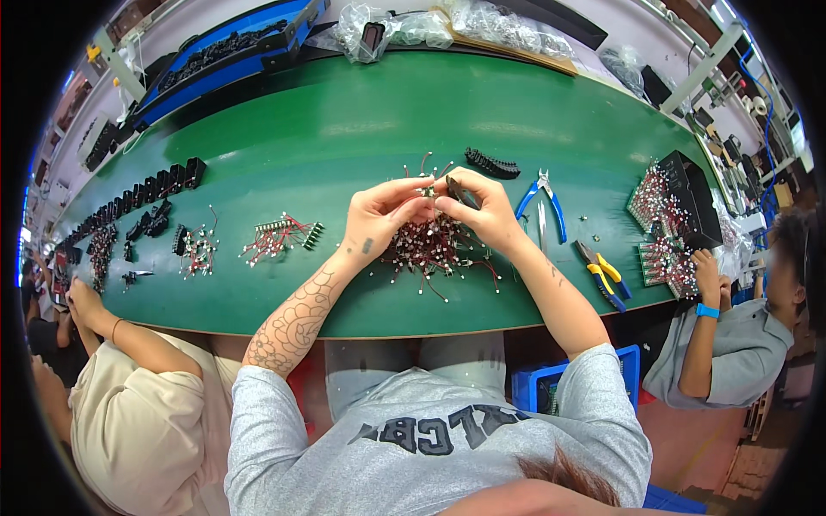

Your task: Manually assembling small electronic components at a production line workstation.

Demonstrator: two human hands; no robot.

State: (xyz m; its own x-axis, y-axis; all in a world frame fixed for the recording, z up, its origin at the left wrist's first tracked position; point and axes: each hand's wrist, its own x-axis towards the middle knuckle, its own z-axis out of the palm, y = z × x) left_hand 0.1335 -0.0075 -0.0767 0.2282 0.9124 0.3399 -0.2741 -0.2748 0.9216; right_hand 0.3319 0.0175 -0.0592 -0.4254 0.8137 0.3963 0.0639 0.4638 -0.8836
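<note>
Over a pile of small wired circuit boards (434, 258), with red and black leads and white plugs, my two hands meet. My left hand (385, 211) pinches a small green circuit board (428, 192) between thumb and fingertips. In the curled fingers of my right hand (486, 211) is a small black part (463, 193); its kind is partly hidden by the fingers. The right thumb and index finger reach the same small board, close to the left fingertips.
Right of my hands lie blue-handled cutters (557, 211), tweezers (542, 228) and yellow-and-blue pliers (602, 273). A black ribbed strip (492, 163) lies beyond. Wired board rows (280, 234) and black housings (151, 191) are left. Co-workers sit on both sides; a black box (693, 198) stands right.
</note>
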